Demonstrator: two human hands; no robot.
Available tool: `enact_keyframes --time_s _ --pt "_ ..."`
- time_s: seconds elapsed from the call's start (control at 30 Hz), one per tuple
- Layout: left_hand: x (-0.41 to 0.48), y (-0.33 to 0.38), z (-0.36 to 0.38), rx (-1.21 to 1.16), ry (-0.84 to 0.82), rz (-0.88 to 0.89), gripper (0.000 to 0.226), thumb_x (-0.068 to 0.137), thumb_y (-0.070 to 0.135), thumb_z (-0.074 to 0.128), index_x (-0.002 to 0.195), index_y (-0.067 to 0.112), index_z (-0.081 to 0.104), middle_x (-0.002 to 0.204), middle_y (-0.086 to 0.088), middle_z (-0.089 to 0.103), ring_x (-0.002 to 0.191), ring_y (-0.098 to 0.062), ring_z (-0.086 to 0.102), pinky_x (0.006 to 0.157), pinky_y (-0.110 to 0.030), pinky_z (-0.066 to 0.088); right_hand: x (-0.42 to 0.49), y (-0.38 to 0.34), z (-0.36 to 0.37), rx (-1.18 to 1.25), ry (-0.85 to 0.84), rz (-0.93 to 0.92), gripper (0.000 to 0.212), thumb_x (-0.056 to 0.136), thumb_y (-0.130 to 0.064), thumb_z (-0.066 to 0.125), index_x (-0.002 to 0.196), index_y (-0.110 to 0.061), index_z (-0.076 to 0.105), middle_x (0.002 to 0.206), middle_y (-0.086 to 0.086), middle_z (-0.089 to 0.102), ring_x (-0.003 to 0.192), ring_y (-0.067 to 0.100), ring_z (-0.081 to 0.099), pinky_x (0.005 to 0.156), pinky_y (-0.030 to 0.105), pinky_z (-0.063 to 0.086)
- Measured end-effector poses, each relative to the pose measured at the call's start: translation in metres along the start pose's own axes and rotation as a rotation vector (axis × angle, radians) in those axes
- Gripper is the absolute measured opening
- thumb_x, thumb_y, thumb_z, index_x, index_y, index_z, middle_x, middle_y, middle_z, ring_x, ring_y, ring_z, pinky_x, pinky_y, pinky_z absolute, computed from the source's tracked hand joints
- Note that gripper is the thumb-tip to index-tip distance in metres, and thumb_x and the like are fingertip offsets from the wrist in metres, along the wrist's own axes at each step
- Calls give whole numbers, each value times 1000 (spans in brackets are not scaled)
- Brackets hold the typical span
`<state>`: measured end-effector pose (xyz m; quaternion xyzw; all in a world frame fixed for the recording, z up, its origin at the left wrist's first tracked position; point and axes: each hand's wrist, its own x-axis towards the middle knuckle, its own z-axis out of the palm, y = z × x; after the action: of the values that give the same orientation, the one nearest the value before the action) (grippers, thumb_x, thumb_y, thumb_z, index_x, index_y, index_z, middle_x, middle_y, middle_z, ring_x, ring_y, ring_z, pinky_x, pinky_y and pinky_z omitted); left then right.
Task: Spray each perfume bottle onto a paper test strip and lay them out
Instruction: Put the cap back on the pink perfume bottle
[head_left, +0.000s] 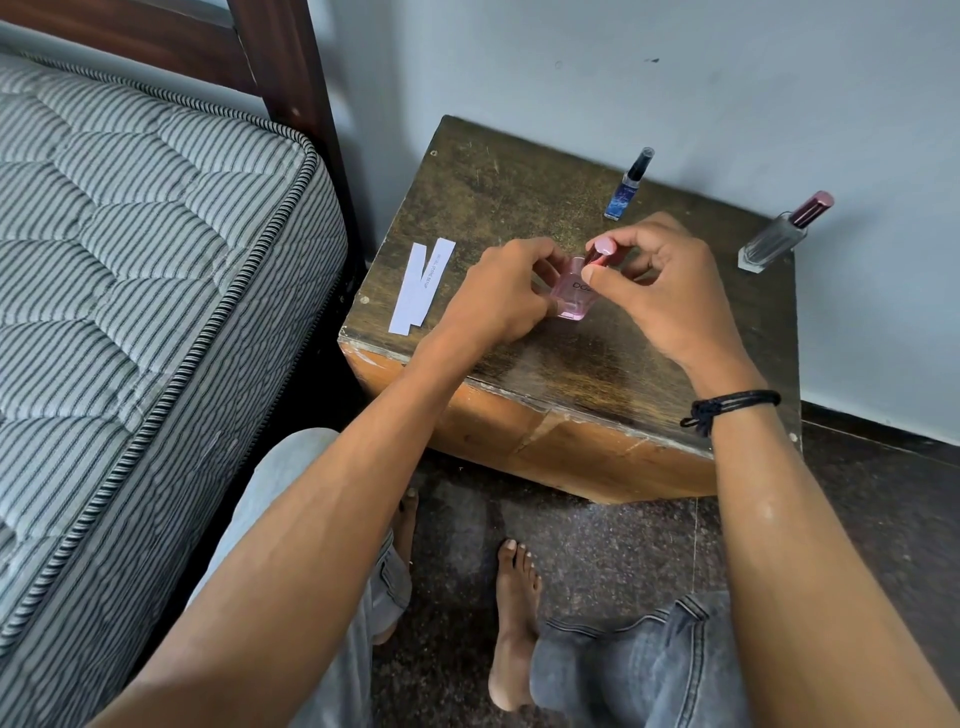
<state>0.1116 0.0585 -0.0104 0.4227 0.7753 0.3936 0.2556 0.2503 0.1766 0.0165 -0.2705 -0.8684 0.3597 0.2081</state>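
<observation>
A pink perfume bottle (573, 295) stands near the middle of the worn wooden table (498, 197). My left hand (501, 296) grips its body from the left. My right hand (662, 291) pinches its pink cap (602, 248) between thumb and fingertips. A slim blue bottle with a dark cap (628, 184) stands at the back of the table. A clear bottle with a maroon cap (784, 231) stands at the back right corner. Several white paper strips (421, 286) lie overlapping on the table's left side.
A striped mattress (130, 291) on a dark wooden bed frame (291, 67) sits close on the left. A pale wall (675, 78) stands right behind the table. My knees in grey jeans and bare feet (514, 623) are on the dark floor below the table's front edge.
</observation>
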Motion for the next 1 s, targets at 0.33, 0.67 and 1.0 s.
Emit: enact_keyframes --time_s 0.33,0.67,1.0 --pt "-1 2 2 18 20 17 30 80 26 81 107 20 68 100 4 71 85 -13 69 83 -35 57 1 5 8 25 -22 56 30 86 -19 82 114 -23 71 109 -7 55 87 19 70 87 36 59" --pt "1 -3 0 6 45 29 27 83 24 79 108 21 69 100 5 71 87 -14 67 84 -34 56 0 6 10 -35 -66 137 29 82 -21 85 109 -18 73 108 -2 67 91 18 70 87 40 57" --pt "3 -5 -1 -16 91 -18 34 81 18 80 114 23 71 100 5 73 87 -11 69 88 -32 55 -1 4 15 -20 -40 219 32 83 -19 85 110 -24 68 99 -9 75 91 10 72 88 36 57"
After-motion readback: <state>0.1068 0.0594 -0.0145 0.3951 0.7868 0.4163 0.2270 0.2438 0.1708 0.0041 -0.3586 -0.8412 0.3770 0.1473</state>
